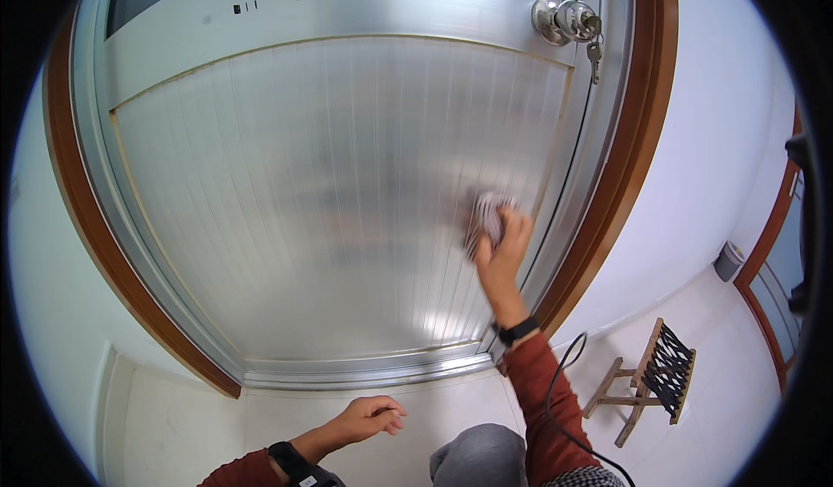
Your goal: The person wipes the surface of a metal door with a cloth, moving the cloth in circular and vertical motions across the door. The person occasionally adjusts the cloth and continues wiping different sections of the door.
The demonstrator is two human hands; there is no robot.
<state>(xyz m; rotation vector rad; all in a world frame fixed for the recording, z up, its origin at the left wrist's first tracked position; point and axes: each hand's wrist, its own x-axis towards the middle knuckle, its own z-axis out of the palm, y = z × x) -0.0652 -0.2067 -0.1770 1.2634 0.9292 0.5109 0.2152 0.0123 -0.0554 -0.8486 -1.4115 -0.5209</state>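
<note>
My right hand (504,246) presses a striped cloth (485,220) against the lower right part of a ribbed metal door panel (364,181). The hand and cloth are slightly blurred. My left hand (374,417) hangs above the floor in front of the sill, holding nothing, its fingers loosely curled and a little apart. Higher up, at the door's right edge, is a round metal knob (576,19) with a key in it and another key (593,57) dangling below.
A brown wooden frame (634,161) surrounds the door. On the floor at right stands a wooden folding stool (664,373) with a black woven seat. A grey bin (729,262) stands by the wall. A black cable (553,389) runs over my right sleeve.
</note>
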